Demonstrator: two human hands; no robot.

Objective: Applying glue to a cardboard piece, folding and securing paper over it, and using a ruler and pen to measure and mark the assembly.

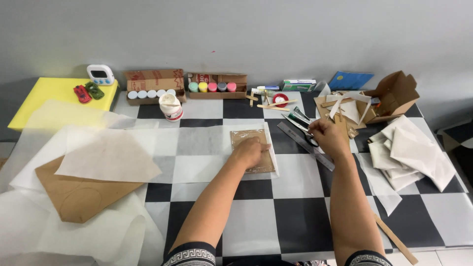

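1. While the left hand (250,151) presses flat on a small brown cardboard piece (252,148) lying over a sheet of white tissue paper (197,148), the right hand (329,137) reaches to the tools beside it on the chequered surface (295,216); the left fingers lie together, palm down, pinning the card rather than gripping it.

2. Right fingers are curled close over the black handles of a pair of scissors (301,127), which lies just beside a grey metal ruler (305,146); whether they have closed on the handles cannot be told from this angle.

3. By the look of it, the step in hand is holding the card in place and fetching a cutting tool; the next move would call for a firm hold on the scissors and a steady left hand so card and tissue do not slip.

4. Behind, a white glue tub (170,107) and two cardboard trays of paint pots (212,86) stand along the wall; a larger brown card cutout (79,192) lies at the left, and a pile of folded white paper (414,152) at the right.
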